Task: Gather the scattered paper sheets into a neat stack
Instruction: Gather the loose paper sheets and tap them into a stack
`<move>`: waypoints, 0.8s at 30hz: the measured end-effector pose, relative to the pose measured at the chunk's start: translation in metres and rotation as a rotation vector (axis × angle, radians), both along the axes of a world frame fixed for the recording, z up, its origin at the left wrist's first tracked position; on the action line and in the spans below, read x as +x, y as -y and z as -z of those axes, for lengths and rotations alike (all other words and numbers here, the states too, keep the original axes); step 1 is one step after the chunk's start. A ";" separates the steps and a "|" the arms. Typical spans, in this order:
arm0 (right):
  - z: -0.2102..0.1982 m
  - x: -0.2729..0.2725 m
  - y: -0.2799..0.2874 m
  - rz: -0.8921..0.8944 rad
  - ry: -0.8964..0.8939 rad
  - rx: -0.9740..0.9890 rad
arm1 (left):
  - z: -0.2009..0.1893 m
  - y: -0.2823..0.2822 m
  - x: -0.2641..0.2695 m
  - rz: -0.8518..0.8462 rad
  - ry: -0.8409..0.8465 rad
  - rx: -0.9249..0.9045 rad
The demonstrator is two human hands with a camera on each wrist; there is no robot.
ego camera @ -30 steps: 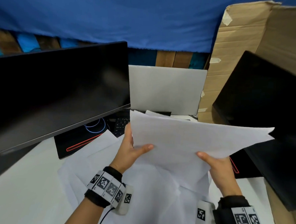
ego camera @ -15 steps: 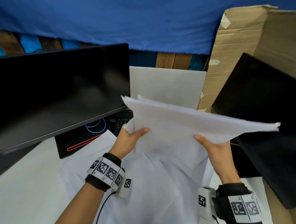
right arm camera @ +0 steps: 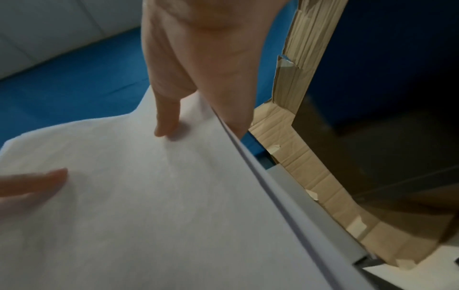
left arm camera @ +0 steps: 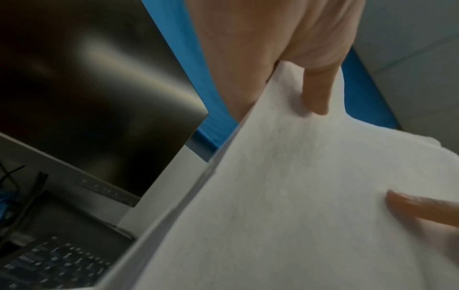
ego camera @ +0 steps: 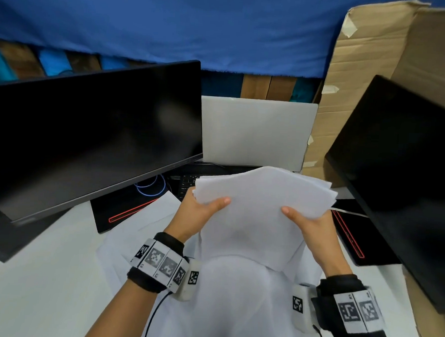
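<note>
A bundle of white paper sheets [ego camera: 260, 209] is held up above the desk, its far edges uneven. My left hand [ego camera: 201, 213] grips the bundle's left side, thumb on top; the left wrist view shows that thumb pressing the paper sheets [left arm camera: 298, 196]. My right hand [ego camera: 308, 224] grips the right side the same way, and in the right wrist view its thumb lies on the paper sheets [right arm camera: 149, 196]. More loose white sheets [ego camera: 146, 231] lie spread on the white desk under my wrists. My fingers under the bundle are hidden.
A dark monitor [ego camera: 88, 146] stands at the left and another black screen [ego camera: 401, 177] at the right. A grey laptop lid [ego camera: 254, 134] and a black keyboard [ego camera: 187, 184] sit behind the bundle. Tall cardboard [ego camera: 371, 62] rises at the right. A black mat [ego camera: 126, 209] lies under the monitor.
The bundle, held wide and lifted half a second ago, has come down and toward me, and both hands have moved closer together on it.
</note>
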State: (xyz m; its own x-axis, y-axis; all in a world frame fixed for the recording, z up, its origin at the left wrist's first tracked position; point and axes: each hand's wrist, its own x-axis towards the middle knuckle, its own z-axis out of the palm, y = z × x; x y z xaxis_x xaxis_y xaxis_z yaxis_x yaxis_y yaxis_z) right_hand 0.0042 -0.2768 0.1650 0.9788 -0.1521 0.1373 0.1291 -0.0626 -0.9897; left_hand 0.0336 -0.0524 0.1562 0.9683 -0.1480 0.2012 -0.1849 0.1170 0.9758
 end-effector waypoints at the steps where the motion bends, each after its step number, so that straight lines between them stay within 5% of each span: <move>1: -0.001 0.001 0.001 -0.003 0.022 0.021 | -0.003 -0.001 0.000 0.007 0.013 -0.018; 9: 0.058 -0.004 -0.014 -0.068 -0.289 0.015 | 0.049 -0.009 -0.020 -0.064 -0.211 -0.001; 13: 0.037 -0.007 -0.009 0.071 -0.207 0.072 | 0.033 -0.019 -0.024 -0.060 -0.124 -0.047; 18: 0.018 -0.007 -0.012 0.006 -0.093 0.056 | 0.003 -0.025 -0.027 -0.048 0.055 -0.095; 24: 0.026 -0.005 -0.015 -0.071 -0.106 0.044 | 0.009 -0.033 -0.029 -0.031 0.012 -0.047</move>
State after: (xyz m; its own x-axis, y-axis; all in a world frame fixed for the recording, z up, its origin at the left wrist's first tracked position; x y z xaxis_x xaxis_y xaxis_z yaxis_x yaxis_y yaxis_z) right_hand -0.0010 -0.2623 0.1387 0.9960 -0.0849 0.0269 0.0258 -0.0137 -0.9996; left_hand 0.0046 -0.0198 0.1473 0.9697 -0.1080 0.2190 -0.2010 0.1564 0.9670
